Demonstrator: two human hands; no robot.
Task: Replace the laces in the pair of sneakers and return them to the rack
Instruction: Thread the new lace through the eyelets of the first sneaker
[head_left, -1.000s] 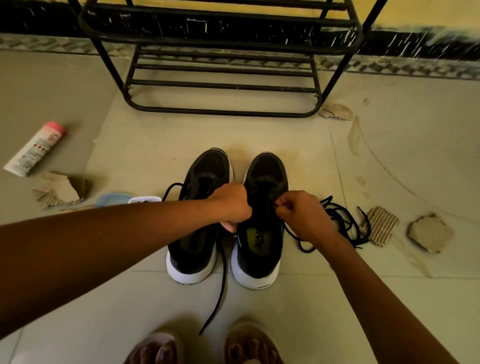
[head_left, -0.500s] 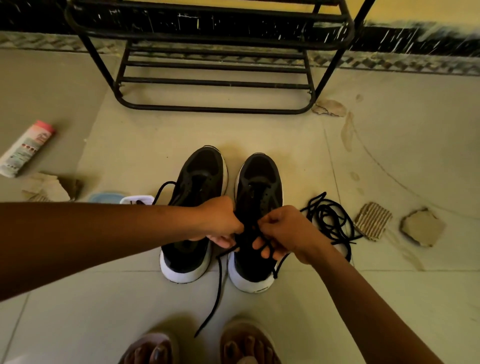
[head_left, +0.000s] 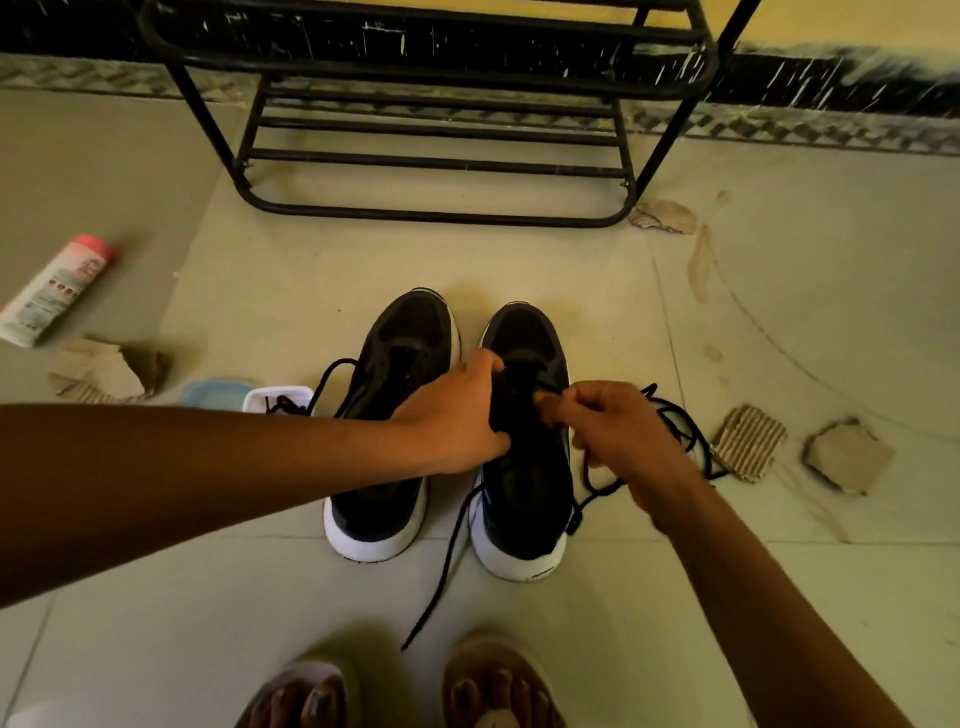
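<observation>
Room to move lies mostly in the bare tile between the sneakers and the rack (head_left: 431, 156), whose black bars fill the top centre of the frame. There is more in the strip between the heels and the person's sandalled feet (head_left: 395, 691) at the bottom edge. Left of centre it is tighter: a white tub (head_left: 278, 399), with a blue lid (head_left: 218, 392) next to it, sits just beside the left sneaker (head_left: 400, 364). On the right a loose coil of lace (head_left: 680, 431) lies just beside the right sneaker (head_left: 530, 499), with cardboard scraps (head_left: 748, 441) further out.

Both sneakers stand side by side in the middle of the frame with a narrow gap between them. Their long axes run up and down the picture, toes towards the rack and white heels towards the person. The left hand (head_left: 457, 415) reaches across the left sneaker, and its fingers curl onto the throat of the right one, gripping it. The right hand (head_left: 618, 436) has its fingers bent in, pinching a black lace (head_left: 574, 522) that loops down past that shoe's outer side. Another lace end (head_left: 441, 566) trails out between the heels towards the feet.

Underfoot are pale, stained floor tiles (head_left: 311, 623). A pink-capped bottle (head_left: 57, 288) lies on its side at the left edge. A dark skirting (head_left: 831, 88) and a yellow wall (head_left: 831, 21) run along the top.
</observation>
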